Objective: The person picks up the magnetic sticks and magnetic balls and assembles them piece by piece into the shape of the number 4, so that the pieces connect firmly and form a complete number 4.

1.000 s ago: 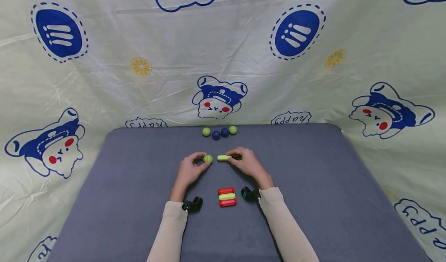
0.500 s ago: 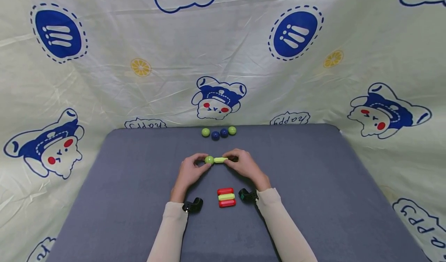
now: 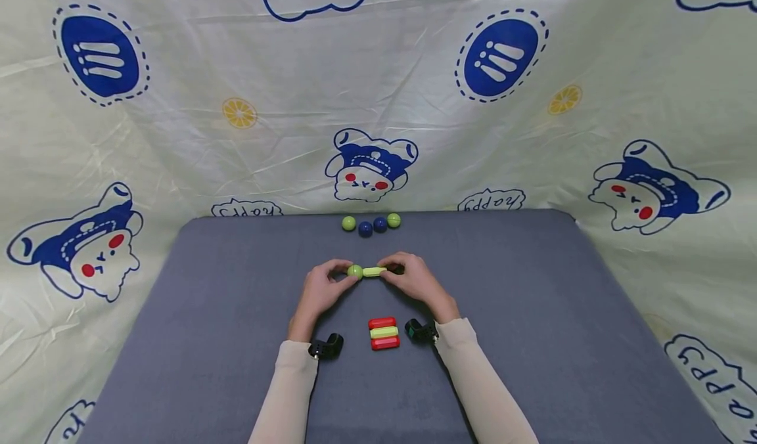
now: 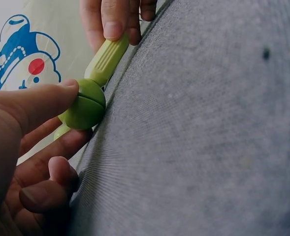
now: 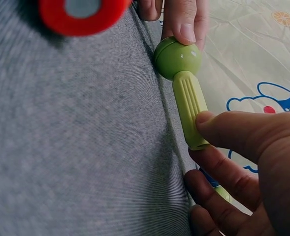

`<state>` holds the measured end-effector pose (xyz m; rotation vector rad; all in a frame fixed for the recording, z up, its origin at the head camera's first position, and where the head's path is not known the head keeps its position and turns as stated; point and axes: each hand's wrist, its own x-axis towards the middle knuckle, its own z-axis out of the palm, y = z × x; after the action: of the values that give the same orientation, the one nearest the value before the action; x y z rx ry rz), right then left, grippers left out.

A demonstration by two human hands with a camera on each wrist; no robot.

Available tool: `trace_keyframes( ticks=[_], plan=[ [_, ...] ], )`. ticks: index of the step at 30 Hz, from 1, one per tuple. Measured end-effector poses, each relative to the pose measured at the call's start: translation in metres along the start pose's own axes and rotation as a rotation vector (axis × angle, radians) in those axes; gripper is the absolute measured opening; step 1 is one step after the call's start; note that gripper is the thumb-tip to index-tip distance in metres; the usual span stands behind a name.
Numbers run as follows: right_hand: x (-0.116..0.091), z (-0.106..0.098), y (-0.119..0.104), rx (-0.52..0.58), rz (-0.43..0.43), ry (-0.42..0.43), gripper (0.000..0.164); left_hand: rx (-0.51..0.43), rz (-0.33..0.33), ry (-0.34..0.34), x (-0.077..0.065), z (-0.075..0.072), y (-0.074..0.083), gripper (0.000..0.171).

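Note:
My left hand (image 3: 322, 293) pinches a green ball (image 4: 88, 105) with a seam line round it, thumb on one side and fingers on the other. Between the thumb and fingers of my right hand (image 3: 416, 281) is a ribbed yellow-green rod (image 5: 188, 105). The rod's end meets the ball, so both lie in one line just over the table. In the right wrist view the rod's far end shows by my thumb and forefinger.
On the grey table (image 3: 236, 339), two red rods with a yellow-green rod (image 3: 384, 332) between them lie nearer me. Along the back edge sit two green balls (image 3: 349, 223) and two blue balls (image 3: 365, 229). A printed cloth (image 3: 378, 69) hangs behind.
A second ago the rod and ball were apart. My right hand has moved left with the rod, which meets the ball in the last two head frames.

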<state>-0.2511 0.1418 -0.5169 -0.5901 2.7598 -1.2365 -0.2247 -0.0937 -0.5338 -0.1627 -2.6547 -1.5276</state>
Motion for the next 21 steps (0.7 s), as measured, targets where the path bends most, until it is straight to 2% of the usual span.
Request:
trace_keyframes(
  ticks=[14,21],
  plan=[
    [0.0002,-0.0012,0.0029,-0.009,0.004,-0.009,0.02,-0.009,-0.008,-0.008,0.0003,0.0001,0.002,0.03],
    [0.0062,-0.008,0.0036,-0.032,-0.029,-0.082,0.021,-0.018,-0.008,-0.002,0.0004,-0.0015,0.0009,0.029]
  ],
)
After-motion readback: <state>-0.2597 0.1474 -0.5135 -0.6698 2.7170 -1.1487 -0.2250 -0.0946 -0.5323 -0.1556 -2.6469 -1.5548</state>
